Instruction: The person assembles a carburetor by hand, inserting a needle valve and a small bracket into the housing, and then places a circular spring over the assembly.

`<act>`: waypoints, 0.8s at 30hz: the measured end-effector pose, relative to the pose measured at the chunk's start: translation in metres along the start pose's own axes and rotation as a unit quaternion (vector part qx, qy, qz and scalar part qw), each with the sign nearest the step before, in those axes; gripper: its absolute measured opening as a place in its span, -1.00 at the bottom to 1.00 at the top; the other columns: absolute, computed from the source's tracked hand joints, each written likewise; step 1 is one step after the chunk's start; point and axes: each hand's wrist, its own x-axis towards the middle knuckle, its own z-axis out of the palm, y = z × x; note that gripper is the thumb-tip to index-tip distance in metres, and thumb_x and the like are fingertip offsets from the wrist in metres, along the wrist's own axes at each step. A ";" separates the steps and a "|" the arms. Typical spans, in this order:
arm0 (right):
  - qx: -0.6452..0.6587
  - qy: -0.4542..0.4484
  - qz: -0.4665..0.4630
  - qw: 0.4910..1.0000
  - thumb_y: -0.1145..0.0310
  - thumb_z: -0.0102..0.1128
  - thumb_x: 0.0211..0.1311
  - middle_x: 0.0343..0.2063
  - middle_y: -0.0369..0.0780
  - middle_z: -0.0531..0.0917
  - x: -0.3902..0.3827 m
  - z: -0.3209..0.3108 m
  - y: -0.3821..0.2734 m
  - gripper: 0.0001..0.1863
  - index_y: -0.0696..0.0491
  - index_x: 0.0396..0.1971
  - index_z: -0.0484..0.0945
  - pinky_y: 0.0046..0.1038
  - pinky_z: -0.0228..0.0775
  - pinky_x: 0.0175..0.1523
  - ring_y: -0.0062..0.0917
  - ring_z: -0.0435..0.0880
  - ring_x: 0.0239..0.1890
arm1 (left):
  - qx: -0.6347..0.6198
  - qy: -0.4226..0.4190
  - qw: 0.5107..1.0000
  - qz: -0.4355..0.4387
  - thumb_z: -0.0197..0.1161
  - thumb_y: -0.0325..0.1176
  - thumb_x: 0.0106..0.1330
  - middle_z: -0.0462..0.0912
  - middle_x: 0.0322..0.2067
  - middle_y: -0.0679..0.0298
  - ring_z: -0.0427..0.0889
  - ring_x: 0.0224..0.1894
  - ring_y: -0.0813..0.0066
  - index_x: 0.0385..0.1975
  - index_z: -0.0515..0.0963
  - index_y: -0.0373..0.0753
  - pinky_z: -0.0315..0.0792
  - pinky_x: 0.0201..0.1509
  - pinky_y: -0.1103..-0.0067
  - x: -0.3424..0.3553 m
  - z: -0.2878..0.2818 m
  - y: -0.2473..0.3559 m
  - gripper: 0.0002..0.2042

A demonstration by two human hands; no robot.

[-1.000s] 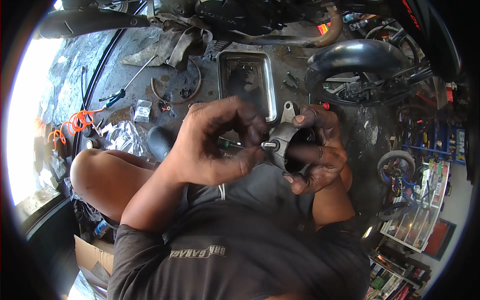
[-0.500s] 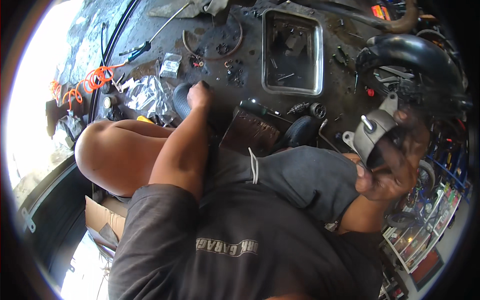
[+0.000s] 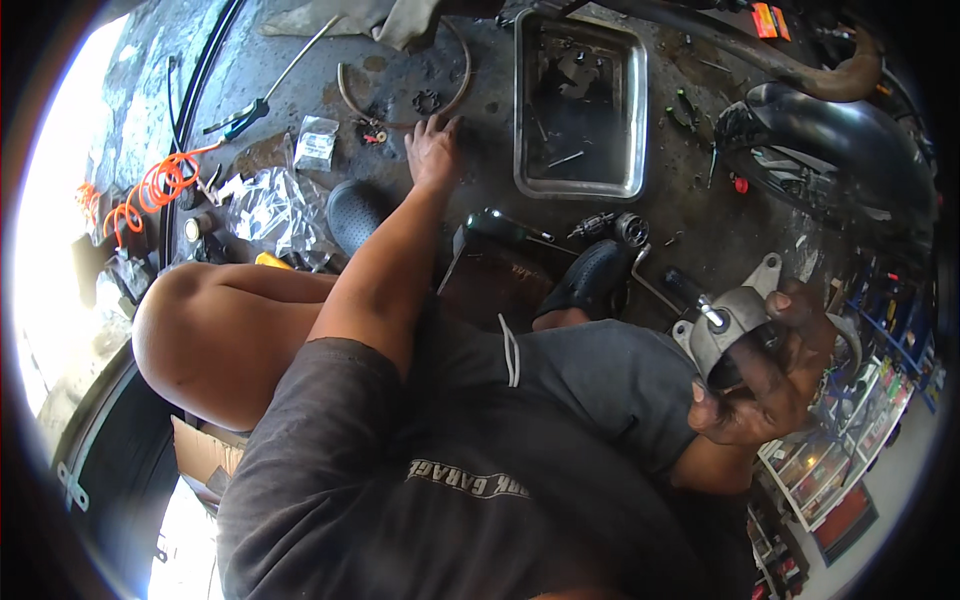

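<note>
My right hand point(image 3: 775, 385) grips a grey metal ring-shaped housing point(image 3: 735, 325) with drilled lugs, above my right thigh. Its fingers wrap round and inside the ring. From the housing a bright metal pin point(image 3: 712, 316) sticks out; a dark cylinder point(image 3: 685, 287) lines up with it, though whether they are joined I cannot tell. My left hand point(image 3: 435, 155) reaches down to the floor, fingers stretched and apart, beside a small black toothed ring point(image 3: 427, 102) and a curved thin hose point(image 3: 464, 75). What lies under its fingertips is hidden.
A metal tray point(image 3: 519, 120) holding dark liquid and a few small parts stands ahead. Nearer lie a screwdriver point(image 3: 505, 222), a geared metal part point(image 3: 630, 229) and plastic bags point(image 3: 275, 215). An orange coiled air hose point(image 3: 165, 190) is at left, a black tyre-like curved part point(image 3: 840, 135) at right.
My left hand has moved forward and right from beside my left shoe, its fingers opening out. My right hand has lowered slightly with the housing, which has turned a little. The view has shifted.
</note>
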 end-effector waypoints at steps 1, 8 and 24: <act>0.006 -0.007 -0.005 1.000 -0.10 0.32 0.19 0.03 -0.08 0.46 0.002 -0.001 0.001 -0.59 -0.05 -0.23 0.68 -0.11 0.49 -0.02 -0.11 0.52 0.01 | 0.014 -0.022 1.000 0.010 0.16 -0.28 0.24 0.56 0.06 0.19 0.45 0.17 0.12 0.04 0.59 -0.01 0.33 0.16 0.19 0.002 0.001 -0.003 -0.66; 0.029 0.024 -0.015 0.999 0.04 0.40 0.04 0.00 -0.01 0.52 0.008 -0.001 -0.002 -0.63 0.02 -0.27 0.73 -0.12 0.46 0.03 -0.12 0.53 -0.01 | -0.136 0.066 0.978 0.144 0.26 -0.37 0.18 0.68 -0.19 0.18 0.61 -0.08 0.10 -0.20 0.71 -0.06 0.47 0.02 0.32 0.013 0.009 0.015 -0.79; 0.086 0.143 -0.035 0.985 0.45 0.47 -0.31 0.01 -0.07 0.55 -0.003 -0.036 -0.013 -0.49 0.04 -0.16 0.72 -0.14 0.43 0.09 -0.18 0.55 0.01 | -0.818 -0.406 0.396 0.093 0.30 -0.44 0.34 0.67 -0.34 0.18 0.56 -0.37 0.57 -0.08 0.61 -0.43 0.43 -0.31 0.66 -0.048 -0.259 0.210 -0.77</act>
